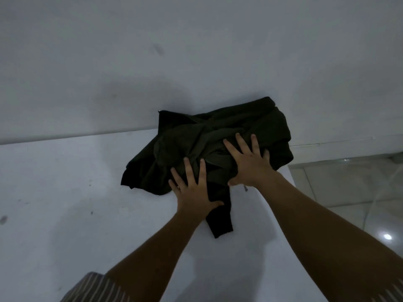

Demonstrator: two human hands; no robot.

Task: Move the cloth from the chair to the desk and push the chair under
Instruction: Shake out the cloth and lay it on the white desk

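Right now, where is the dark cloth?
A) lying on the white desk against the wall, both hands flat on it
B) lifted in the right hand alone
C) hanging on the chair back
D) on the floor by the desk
A: the cloth lies bunched on the desk near the wall, with the left hand and right hand spread flat on top of it.

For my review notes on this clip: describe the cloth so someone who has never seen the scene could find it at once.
Start at the white desk that fills the lower picture and follow its back edge to the wall. There lies the cloth, a crumpled dark bundle with both hands flat on it. It is the only dark thing on the pale surface.
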